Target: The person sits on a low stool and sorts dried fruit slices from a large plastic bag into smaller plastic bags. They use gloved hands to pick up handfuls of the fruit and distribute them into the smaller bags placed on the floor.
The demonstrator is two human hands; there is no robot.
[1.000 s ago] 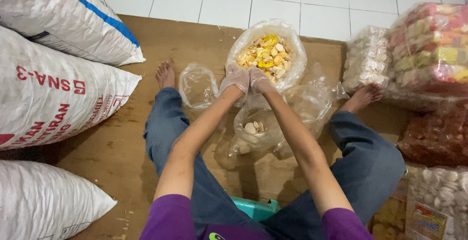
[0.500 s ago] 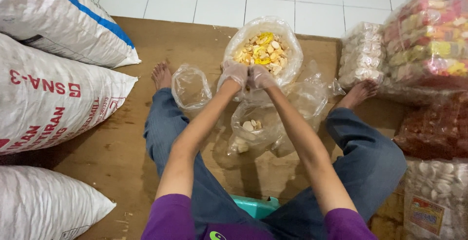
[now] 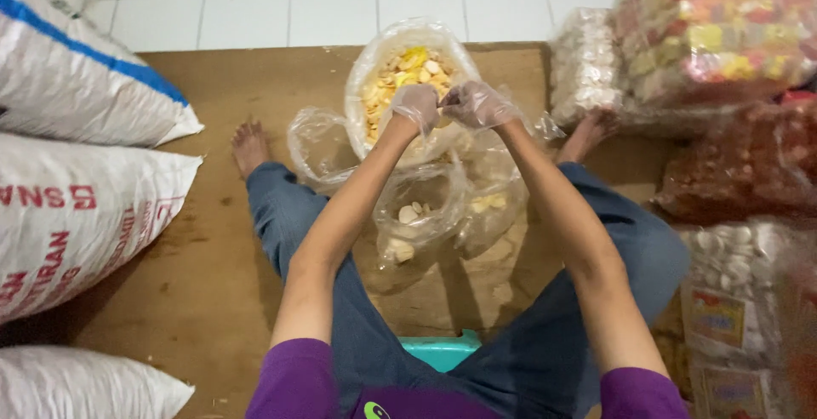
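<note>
My left hand and my right hand, both in thin clear plastic gloves, meet at the near rim of a large clear bag of yellow and white crackers standing between my feet. Their fingers are closed together around something small at the bag's edge; what it is cannot be made out. Below my wrists hangs a small clear bag with a few pale crackers in it, and another small bag lies beside it.
Three big white woven sacks are stacked on the left of the brown board. Bags of coloured and white crackers pile up on the right. An empty clear bag lies by my left foot. A teal stool sits under me.
My view has dipped and drifted left a little. Both hands stay joined at the big bag's rim, and the small bag under them has shifted slightly.
</note>
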